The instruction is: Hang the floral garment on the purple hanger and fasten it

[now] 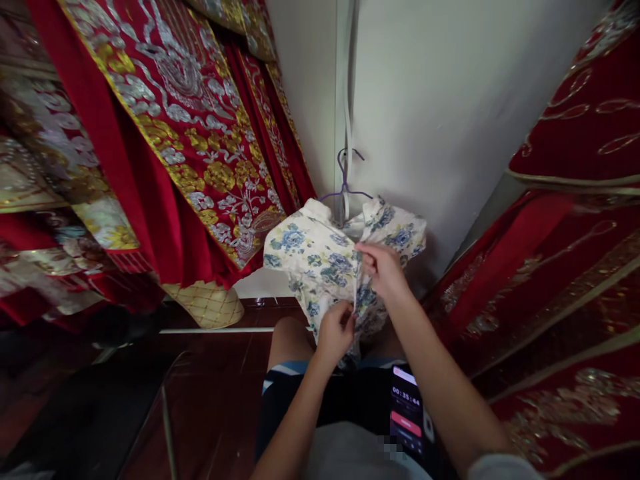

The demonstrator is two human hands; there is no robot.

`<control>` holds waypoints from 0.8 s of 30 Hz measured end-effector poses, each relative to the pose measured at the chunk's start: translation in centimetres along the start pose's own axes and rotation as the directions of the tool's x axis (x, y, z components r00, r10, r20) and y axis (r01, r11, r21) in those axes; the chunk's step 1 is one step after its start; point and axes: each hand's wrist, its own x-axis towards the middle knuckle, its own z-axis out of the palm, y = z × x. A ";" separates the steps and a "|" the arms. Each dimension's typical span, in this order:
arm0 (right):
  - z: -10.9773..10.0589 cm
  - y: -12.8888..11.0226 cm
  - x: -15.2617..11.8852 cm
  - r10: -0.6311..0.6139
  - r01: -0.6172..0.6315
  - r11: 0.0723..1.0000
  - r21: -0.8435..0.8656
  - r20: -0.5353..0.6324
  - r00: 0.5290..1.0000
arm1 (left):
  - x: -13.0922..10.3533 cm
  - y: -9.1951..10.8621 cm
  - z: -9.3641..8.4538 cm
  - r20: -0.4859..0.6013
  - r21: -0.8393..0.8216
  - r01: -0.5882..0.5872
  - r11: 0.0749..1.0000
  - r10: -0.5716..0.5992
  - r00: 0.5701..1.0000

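A white shirt with blue flowers [320, 260] hangs in front of me on a purple wire hanger [345, 190], its lower end reaching down between my legs. My right hand [384, 269] pinches the edge of the front opening, a little below the collar. Lower on the same opening, my left hand [337, 327] has its fingers closed on the cloth. Both hands are on the shirt's front edge, one above the other. Any button under the fingertips is too small to make out.
Red embroidered cloths [200, 133] hang on the left, and more red cloth [575, 267] stands close on the right. A pale wall [425, 100] rises behind the hanger. A phone showing a timer [406, 410] lies on my lap.
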 end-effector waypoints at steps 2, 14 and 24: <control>1.7 -1.9 2.3 -0.014 0.013 1.000 -0.012 -0.026 1.000 | 0.5 -1.3 0.1 0.027 0.022 0.007 1.000 -0.007 1.000; 3.2 -3.4 2.5 -0.110 0.111 0.991 -0.071 0.010 0.994 | 7.0 2.5 -4.1 -0.112 -0.031 -0.245 0.969 0.240 0.964; 2.9 -2.4 2.7 -0.226 0.225 0.967 -0.120 0.006 0.974 | 15.7 11.9 -8.8 0.013 0.483 -0.565 0.669 0.640 0.768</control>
